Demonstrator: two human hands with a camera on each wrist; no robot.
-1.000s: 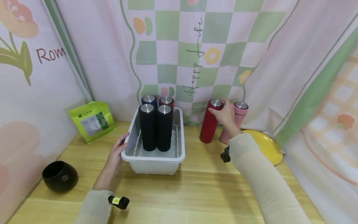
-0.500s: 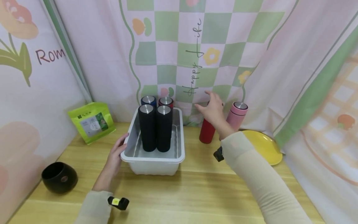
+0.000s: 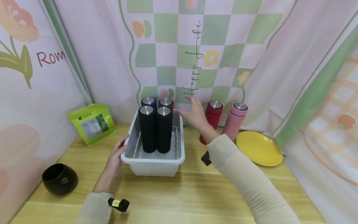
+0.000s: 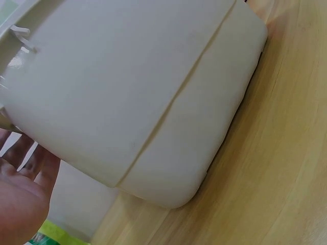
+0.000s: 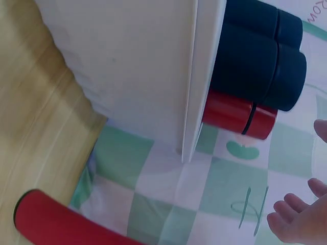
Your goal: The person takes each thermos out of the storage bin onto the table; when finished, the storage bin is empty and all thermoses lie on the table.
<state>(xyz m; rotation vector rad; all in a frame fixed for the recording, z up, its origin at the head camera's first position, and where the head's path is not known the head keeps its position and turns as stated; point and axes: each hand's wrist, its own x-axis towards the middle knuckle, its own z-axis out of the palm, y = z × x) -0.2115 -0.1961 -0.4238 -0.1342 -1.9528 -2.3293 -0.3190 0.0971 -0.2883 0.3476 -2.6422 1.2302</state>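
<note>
My left hand (image 3: 114, 157) steadies the white tub (image 3: 153, 160) mid-counter, grip apparently curled on its rim. Right hand (image 3: 195, 113) empty, fingers spread beside the tub's bottles (image 3: 156, 127). Risk: a careless reach topples them.

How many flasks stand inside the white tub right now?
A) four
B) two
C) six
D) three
A: the head view shows four upright flasks in the white tub: two black flasks in front, a blue flask and a red flask in the tub behind them. Another red flask and a pink flask stand outside on the table.
</note>
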